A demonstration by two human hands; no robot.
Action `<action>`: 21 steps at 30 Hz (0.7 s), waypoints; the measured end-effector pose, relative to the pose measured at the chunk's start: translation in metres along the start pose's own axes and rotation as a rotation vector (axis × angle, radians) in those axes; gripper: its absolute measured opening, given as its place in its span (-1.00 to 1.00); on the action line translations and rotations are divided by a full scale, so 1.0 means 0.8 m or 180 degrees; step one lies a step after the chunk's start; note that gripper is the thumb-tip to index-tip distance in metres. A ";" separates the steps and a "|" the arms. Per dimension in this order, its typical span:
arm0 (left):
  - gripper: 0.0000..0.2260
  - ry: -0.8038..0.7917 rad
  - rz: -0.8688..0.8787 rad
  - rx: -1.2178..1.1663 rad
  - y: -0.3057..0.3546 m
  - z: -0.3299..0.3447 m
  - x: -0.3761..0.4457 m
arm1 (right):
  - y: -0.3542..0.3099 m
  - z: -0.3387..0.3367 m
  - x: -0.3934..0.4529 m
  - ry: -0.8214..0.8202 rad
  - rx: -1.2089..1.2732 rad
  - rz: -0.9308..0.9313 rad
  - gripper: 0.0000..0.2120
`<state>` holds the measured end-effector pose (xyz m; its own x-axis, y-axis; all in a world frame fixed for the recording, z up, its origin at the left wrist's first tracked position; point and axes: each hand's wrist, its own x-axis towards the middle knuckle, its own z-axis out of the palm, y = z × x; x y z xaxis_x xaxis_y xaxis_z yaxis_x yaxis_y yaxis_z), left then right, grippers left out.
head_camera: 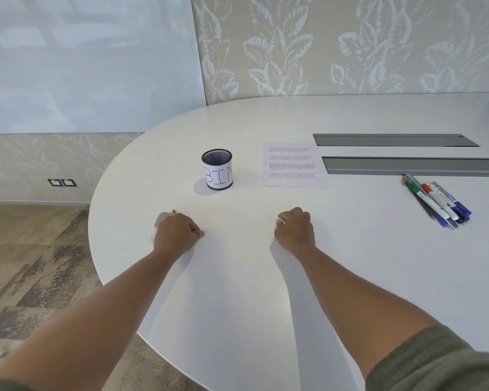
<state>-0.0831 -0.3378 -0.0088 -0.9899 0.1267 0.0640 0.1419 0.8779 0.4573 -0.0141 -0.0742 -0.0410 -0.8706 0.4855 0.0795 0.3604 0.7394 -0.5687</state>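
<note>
Bin [217, 169] beyond left hand [177, 234], right hand [294, 231]

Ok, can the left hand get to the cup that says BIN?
Probably yes. The left hand rests as a fist on the table. The cup stands just beyond it, a little to the right, with only bare tabletop between them.
</note>
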 end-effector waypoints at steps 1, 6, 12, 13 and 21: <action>-0.90 -0.0036 -0.0048 0.0016 0.002 0.000 -0.001 | 0.000 -0.001 0.000 -0.0055 -0.0049 -0.0012 -0.69; -0.84 -0.0106 -0.0152 0.0082 0.004 0.004 -0.002 | -0.005 -0.003 0.001 -0.0370 -0.0529 -0.0222 -0.66; -0.67 -0.0048 -0.0136 -0.0007 0.002 0.011 -0.005 | -0.005 -0.003 0.000 -0.0552 -0.0627 -0.0466 -0.58; -0.65 -0.0044 -0.0182 -0.0077 0.001 0.013 -0.005 | -0.003 -0.003 -0.002 -0.0549 -0.0474 -0.0522 -0.58; -0.76 -0.0279 -0.0231 -0.0509 0.006 0.015 -0.007 | 0.003 -0.012 -0.010 -0.0890 0.0302 -0.0746 -0.58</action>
<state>-0.0766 -0.3287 -0.0178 -0.9926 0.1117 -0.0485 0.0613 0.8025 0.5935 -0.0032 -0.0717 -0.0351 -0.9883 0.1524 -0.0025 0.1193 0.7625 -0.6359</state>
